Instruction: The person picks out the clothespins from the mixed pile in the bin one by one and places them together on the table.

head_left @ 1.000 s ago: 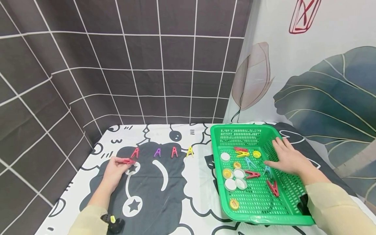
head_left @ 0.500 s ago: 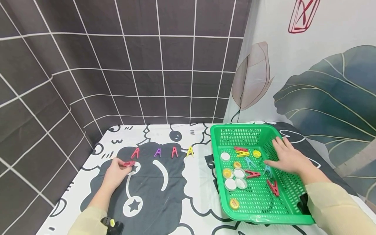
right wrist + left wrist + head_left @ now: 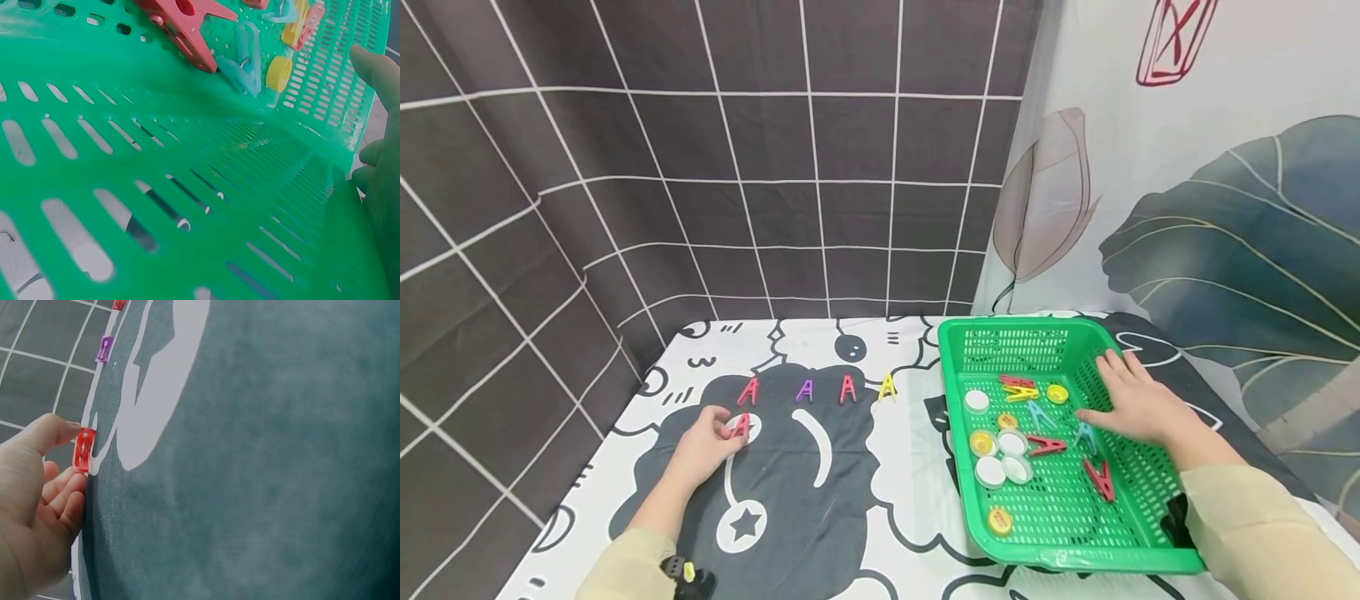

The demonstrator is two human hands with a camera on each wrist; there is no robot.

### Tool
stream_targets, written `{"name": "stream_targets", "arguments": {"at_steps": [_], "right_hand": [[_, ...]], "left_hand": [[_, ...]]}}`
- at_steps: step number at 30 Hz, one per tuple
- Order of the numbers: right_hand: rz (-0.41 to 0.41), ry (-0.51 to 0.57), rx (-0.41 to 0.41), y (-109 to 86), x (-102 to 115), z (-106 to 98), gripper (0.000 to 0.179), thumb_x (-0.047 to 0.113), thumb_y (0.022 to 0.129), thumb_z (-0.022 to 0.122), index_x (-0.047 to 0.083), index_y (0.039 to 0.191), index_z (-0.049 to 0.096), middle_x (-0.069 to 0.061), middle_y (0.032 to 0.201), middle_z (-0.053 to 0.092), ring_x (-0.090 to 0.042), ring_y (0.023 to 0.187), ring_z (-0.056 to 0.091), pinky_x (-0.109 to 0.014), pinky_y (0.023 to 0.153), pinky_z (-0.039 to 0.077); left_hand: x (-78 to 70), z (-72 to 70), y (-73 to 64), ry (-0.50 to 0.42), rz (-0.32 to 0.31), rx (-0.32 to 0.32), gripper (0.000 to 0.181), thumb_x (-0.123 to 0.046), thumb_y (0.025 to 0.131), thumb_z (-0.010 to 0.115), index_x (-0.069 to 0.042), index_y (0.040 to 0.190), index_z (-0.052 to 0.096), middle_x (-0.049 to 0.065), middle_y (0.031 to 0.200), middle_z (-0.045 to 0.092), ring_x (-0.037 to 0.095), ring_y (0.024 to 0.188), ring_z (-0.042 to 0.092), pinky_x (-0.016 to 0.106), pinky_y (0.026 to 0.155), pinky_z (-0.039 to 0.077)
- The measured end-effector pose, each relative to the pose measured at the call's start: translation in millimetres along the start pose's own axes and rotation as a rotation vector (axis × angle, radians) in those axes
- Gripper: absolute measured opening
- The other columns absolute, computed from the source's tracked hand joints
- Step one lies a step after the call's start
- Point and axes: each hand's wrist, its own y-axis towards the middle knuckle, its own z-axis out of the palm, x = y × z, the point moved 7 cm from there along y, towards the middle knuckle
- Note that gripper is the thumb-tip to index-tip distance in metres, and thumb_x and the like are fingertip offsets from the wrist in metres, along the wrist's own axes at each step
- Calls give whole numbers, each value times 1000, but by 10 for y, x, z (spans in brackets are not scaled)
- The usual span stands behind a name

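At the left of the head view, my left hand pinches a red clothespin standing on the dark patch of the cloth. The left wrist view shows this clothespin between thumb and fingertips. Just behind it begins a row of small upright clothespins: a red one, a purple one, another red one and a yellow one. My right hand rests over the right rim of a green basket, its fingers extended and its thumb spread over the inside.
Inside the basket lie several white caps, yellow caps, red clothespins, blue clothespins and a yellow clothespin. A patterned cloth covers the table. Dark gridded fabric hangs at the back and left.
My left hand has brought the red clothespin slightly down toward me and turned it from lying flat to standing upright. The right hand and basket have stayed put.
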Motion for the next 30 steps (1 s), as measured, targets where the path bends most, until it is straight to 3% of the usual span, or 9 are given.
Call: {"name": "stream_targets", "arguments": {"at_steps": [5,9,14,18,20,23,27,30], "right_hand": [[0,-4,-2,-2,1,3,100,57,83,59,-17,139,21,-39,143,13,-54,132,3,-68,98,17],[0,-2,0,-1,8,8,100,57,83,58,-17,139,21,-39,143,13,-54,133,2,-68,99,16],[2,3,2,3,5,14,100,58,83,58,-17,139,21,-39,144,13,-54,133,2,-68,99,16],[1,3,3,11,-6,26,100,57,84,58,-17,140,20,-39,144,13,-53,133,2,-68,99,15],[-1,2,5,12,-2,32,100,57,84,58,-17,140,20,-39,144,12,-53,133,2,-67,100,15],[-7,-5,2,7,2,32,99,57,84,58,-16,139,20,-39,144,12,-53,133,2,-68,99,16],[-5,-14,0,4,-2,21,100,57,84,58,-16,140,20,-38,144,12,-53,133,1,-68,99,17],[-1,-13,-4,0,-7,15,100,57,83,58,-16,140,20,-39,144,12,-53,133,2,-67,99,17]], "left_hand": [[-31,-8,2,22,39,-2,52,-16,79,67,7,118,43,11,85,58,21,73,54,37,64,43],[-41,-34,0,40,32,-5,55,-17,78,67,8,120,42,12,86,57,23,73,54,38,64,44],[-147,-147,28,22,2,-100,58,-19,79,64,9,124,42,14,90,56,26,76,56,36,63,44],[-394,-199,103,-45,28,-157,59,-19,81,63,8,128,40,14,95,57,26,82,60,35,66,46],[-514,-175,137,-102,35,-152,58,-19,82,62,5,130,40,14,99,57,26,80,60,36,62,50],[-713,-128,183,-144,57,-146,56,-20,83,63,2,130,42,13,101,57,25,82,60,38,66,51],[-1065,-67,229,-172,130,-152,51,-19,82,65,1,125,47,12,99,59,26,87,60,41,76,48],[-1352,6,256,-207,196,-143,48,-17,80,66,0,123,48,10,95,59,24,84,60,40,75,48]]}}
